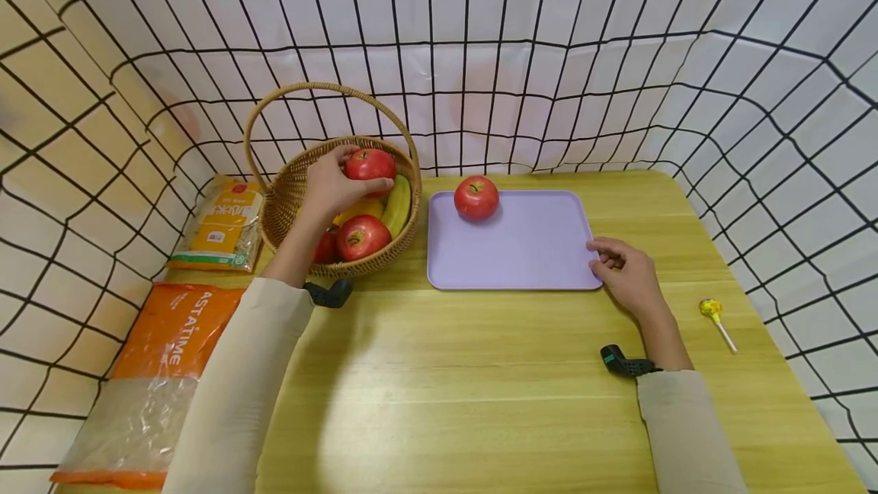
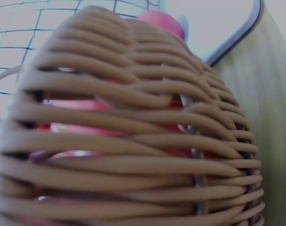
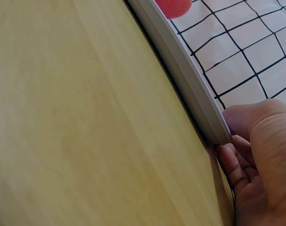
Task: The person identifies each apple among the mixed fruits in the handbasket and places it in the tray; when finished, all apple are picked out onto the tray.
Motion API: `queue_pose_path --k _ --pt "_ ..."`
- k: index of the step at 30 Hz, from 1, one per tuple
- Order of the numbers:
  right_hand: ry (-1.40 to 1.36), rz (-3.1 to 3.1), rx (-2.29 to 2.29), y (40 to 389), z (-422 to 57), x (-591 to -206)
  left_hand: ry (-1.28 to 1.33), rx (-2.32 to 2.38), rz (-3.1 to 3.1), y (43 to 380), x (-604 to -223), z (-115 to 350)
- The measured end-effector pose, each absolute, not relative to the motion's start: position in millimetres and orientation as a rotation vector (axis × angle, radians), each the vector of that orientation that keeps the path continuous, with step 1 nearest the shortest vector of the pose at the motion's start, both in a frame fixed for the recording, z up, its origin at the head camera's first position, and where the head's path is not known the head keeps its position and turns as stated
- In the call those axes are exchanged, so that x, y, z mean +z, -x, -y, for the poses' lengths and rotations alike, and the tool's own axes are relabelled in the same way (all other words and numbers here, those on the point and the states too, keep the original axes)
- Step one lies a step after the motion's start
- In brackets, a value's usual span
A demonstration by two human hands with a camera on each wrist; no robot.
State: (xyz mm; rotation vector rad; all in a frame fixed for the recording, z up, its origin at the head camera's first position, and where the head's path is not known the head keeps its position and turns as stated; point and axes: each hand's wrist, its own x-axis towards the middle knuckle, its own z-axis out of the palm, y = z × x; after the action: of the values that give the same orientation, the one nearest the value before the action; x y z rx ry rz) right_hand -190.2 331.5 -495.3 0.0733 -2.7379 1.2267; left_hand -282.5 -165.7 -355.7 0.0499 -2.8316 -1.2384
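In the head view my left hand (image 1: pixel 329 185) reaches into a wicker basket (image 1: pixel 283 193) and grips a red apple (image 1: pixel 373 165) between thumb and fingers. Below that apple lie a banana (image 1: pixel 398 208), another red apple (image 1: pixel 363 238) and a partly hidden yellow fruit (image 1: pixel 362 210). The left wrist view is mostly filled by the basket's woven wall (image 2: pixel 133 141), blurred. My right hand (image 1: pixel 627 277) pinches the near right corner of a light purple tray (image 1: pixel 514 250), thumb over the rim in the right wrist view. One red apple (image 1: pixel 476 198) sits at the tray's far left.
An orange and clear plastic bag (image 1: pixel 171 341) lies at the left, with a packet of grain (image 1: pixel 222 223) behind it. Right of my right hand is a yellow lollipop (image 1: pixel 712 309). Grid-patterned cloth (image 1: pixel 549 59) encloses the table's back and sides.
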Motion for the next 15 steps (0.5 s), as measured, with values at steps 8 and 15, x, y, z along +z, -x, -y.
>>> queue_pose_path --k 8,15 --pt "-0.061 2.737 1.222 190 -331 -495 0.008 -1.353 2.747 259 -350 160" --pt "-0.068 2.730 1.230 190 -331 -496 0.062 -1.336 2.669 240 -354 148"
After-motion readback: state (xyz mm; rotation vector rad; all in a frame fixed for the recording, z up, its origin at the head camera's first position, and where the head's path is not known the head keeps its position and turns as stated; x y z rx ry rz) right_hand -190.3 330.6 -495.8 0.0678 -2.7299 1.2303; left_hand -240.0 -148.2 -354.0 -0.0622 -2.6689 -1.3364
